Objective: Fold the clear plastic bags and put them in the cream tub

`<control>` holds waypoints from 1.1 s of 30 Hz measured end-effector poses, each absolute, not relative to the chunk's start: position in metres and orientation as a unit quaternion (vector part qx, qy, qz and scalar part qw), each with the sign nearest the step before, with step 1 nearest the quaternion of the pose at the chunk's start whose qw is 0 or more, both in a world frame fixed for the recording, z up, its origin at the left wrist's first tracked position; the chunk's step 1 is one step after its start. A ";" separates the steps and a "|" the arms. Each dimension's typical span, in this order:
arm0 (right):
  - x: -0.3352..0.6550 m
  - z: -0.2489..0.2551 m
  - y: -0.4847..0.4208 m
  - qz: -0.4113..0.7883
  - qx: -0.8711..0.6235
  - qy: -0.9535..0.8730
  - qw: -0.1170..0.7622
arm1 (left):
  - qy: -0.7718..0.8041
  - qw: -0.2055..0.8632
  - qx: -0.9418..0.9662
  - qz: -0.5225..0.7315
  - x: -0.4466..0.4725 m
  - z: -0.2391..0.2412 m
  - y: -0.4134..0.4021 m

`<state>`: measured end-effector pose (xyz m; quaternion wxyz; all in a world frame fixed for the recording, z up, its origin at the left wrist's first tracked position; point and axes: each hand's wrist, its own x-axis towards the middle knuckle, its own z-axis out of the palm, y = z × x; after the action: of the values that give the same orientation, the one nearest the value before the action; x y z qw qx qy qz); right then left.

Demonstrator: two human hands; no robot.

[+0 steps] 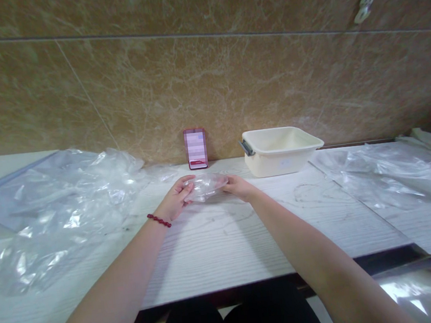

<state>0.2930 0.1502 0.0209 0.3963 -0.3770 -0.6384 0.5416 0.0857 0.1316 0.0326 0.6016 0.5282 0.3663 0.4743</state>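
Observation:
Between my two hands, just above the white wood-grain table (217, 254), is a small clear plastic bag (207, 185), crinkled and shiny. My left hand (176, 196), with a dark red bead bracelet (159, 220) at its wrist, grips the bag's left end between thumb and fingers. At the other end my right hand (237, 187) pinches the edge, its fingertips partly hidden. Whether anything lies inside the bag I cannot tell.
Behind my hands a phone (196, 149) leans upright against the brown marbled wall (207, 85). To its right stands a cream plastic bin (277, 162) with a grey handle. Clear plastic bags are heaped on the left (73, 202), and plastic sheeting (390, 174) lies on the right.

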 end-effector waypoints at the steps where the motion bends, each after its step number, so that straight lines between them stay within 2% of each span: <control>1: 0.292 0.021 0.151 0.542 -0.375 -0.631 0.408 | 0.367 0.603 0.529 0.471 0.086 0.032 0.132; 7: 0.290 0.014 0.158 0.525 -0.411 -0.584 0.464 | 0.420 0.543 0.569 0.452 0.085 0.023 0.141; 12: 0.294 0.017 0.154 0.526 -0.447 -0.589 0.421 | 0.442 0.523 0.596 0.420 0.083 0.020 0.143; 19: 0.299 0.024 0.149 0.527 -0.413 -0.642 0.372 | 0.405 0.570 0.591 0.402 0.082 0.025 0.138; 27: 0.297 0.015 0.158 0.543 -0.408 -0.603 0.420 | 0.419 0.571 0.586 0.394 0.081 0.024 0.140; 33: 0.297 0.021 0.154 0.554 -0.441 -0.589 0.389 | 0.458 0.534 0.610 0.365 0.079 0.019 0.143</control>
<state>0.2970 0.1540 0.0211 0.3894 -0.4414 -0.5887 0.5541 0.0787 0.1435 0.0189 0.5338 0.6097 0.4584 0.3651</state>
